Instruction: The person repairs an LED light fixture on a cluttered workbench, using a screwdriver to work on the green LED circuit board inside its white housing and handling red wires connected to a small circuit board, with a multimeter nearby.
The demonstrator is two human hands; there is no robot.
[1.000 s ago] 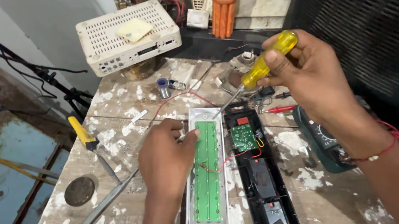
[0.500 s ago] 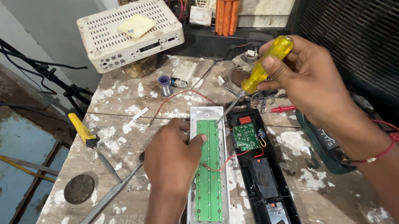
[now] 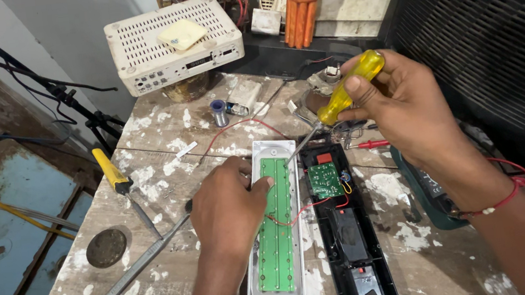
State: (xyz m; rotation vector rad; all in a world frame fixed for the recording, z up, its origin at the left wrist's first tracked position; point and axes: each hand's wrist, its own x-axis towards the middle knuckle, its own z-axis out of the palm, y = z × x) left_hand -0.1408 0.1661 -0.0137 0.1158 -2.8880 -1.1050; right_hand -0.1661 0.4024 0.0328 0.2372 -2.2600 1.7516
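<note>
My right grip (image 3: 396, 106) is closed around the yellow-handled screwdriver (image 3: 342, 99), thumb pressed on the handle, and the shaft slants down and to the left from it until the tip touches the upper edge of the long green circuit board (image 3: 275, 222). That board lies in a white housing (image 3: 262, 292) directly under my left grip (image 3: 226, 204), which rests palm-down on the housing's left side with its fingers curled loosely and a fingertip pressing the board; it grasps nothing. Just right of the left grip, below the right one, a black housing (image 3: 353, 249) lies alongside the white one and carries a small green board (image 3: 325, 180); a red wire (image 3: 296, 215) runs between the 2 boards. Left of my left grip, on the paint-spattered worktop (image 3: 162, 132), lie a metal bar (image 3: 138, 267) and a second yellow-handled tool (image 3: 114, 174). Beyond both grips sits a white vented box (image 3: 171, 42).
</note>
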